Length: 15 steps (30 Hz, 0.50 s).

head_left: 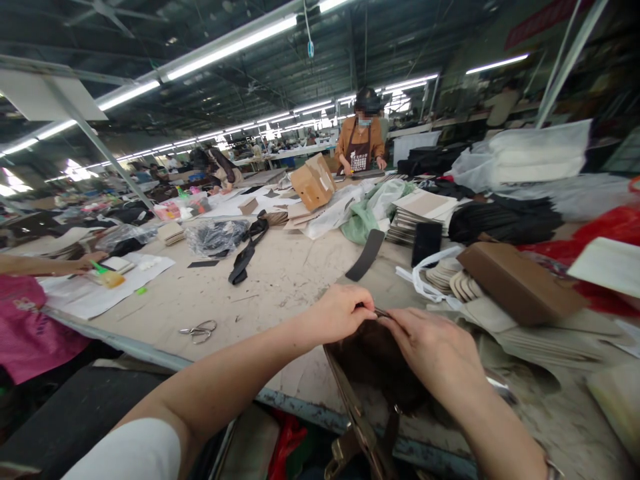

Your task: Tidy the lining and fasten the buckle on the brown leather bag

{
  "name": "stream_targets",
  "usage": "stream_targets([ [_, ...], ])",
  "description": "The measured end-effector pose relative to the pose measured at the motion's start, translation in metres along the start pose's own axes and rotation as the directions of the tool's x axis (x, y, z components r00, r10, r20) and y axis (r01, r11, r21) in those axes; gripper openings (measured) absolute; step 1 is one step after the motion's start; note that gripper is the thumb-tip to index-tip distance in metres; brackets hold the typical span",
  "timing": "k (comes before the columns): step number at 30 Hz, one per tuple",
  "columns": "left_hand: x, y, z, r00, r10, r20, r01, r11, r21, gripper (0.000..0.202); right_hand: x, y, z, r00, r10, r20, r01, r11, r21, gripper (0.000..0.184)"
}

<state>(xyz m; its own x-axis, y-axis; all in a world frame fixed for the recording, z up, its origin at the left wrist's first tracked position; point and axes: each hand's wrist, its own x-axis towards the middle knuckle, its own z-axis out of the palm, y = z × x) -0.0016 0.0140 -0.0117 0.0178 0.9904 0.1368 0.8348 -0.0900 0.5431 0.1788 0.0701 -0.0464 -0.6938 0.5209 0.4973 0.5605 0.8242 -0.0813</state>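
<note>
A dark brown bag hangs at the near edge of the work table, with its opening toward me and its straps and metal fittings dangling below. My left hand pinches the far rim of the bag between thumb and fingers. Right beside it, my right hand grips the same rim, thumb along the edge. The two hands nearly touch. Part of the bag is hidden behind my right hand and forearm.
Scissors lie on the table to the left. A curved dark strip, a black phone-like slab and a brown box lie beyond my hands. At left, a co-worker's hand holds a brush; another person stands opposite.
</note>
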Motion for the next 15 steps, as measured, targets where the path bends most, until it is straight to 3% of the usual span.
stream_targets([
  [3,-0.002,-0.002,0.001,1.000,0.003,-0.010,-0.004,0.998,-0.062,0.005,0.001,0.001,0.001,1.000,-0.019,-0.002,0.019,1.000,-0.016,0.027],
  [7,-0.010,-0.004,-0.002,1.000,0.006,-0.014,-0.009,0.970,-0.241,0.047,0.003,-0.001,0.002,0.997,-0.051,-0.053,0.050,0.998,-0.029,0.027],
  [10,-0.016,-0.002,-0.009,0.996,-0.072,0.053,0.078,0.990,-0.118,0.065,0.001,-0.002,-0.001,0.993,-0.068,-0.094,0.066,0.998,-0.025,0.029],
  [12,-0.018,0.002,-0.015,0.987,-0.123,0.102,0.121,0.992,0.021,0.060,-0.002,-0.001,-0.006,0.991,-0.072,-0.111,0.068,0.997,-0.045,0.030],
  [15,-0.018,0.009,-0.018,0.990,-0.091,0.105,0.081,0.992,0.101,0.051,-0.008,0.003,-0.013,0.992,-0.051,-0.114,0.041,0.995,-0.087,0.032],
])
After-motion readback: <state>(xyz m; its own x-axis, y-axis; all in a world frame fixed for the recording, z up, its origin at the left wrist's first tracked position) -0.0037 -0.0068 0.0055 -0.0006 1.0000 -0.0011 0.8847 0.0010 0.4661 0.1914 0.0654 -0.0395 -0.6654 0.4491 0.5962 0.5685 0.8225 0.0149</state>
